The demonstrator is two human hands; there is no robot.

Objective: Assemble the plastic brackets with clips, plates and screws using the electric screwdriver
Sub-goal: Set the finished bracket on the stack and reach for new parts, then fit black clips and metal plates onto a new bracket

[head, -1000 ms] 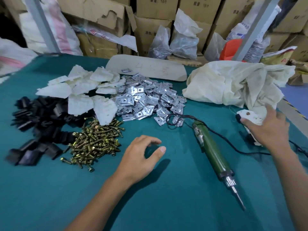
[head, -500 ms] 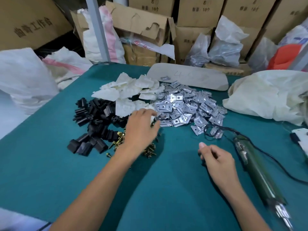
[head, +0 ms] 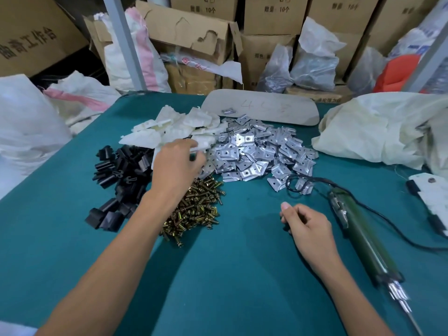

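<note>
While the left hand hangs over the screws at the edge of the white brackets, blur hides whether its fingertips grip one. It should lift a single bracket clear of the plates and clips. The right hand rests loosely curled and empty beside the screwdriver. The near table gives assembly room.

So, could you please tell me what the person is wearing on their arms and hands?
Nothing that shows: the left hand and right hand are ungloved, with no rings, watch or bands, and both forearms are bare to the frame's edge.
</note>
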